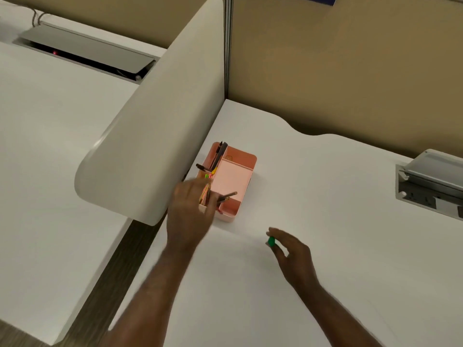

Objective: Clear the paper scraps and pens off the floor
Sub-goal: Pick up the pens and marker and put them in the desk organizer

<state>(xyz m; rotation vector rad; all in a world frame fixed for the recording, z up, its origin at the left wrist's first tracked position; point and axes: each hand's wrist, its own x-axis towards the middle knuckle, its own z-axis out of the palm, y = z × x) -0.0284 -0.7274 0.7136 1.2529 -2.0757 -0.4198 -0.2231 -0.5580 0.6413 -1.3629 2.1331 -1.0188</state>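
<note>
Crowding the pink plastic desk organiser [234, 182] against the beige rounded divider [150, 136], pens [217, 156] fill its left slot, left hand [190, 211] blurred there, grip unclear; right hand [292, 254] pinches a small green cap [271, 241].

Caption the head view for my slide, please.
Left hand drops pens into pink organizer; right hand pinches green cap.
</note>
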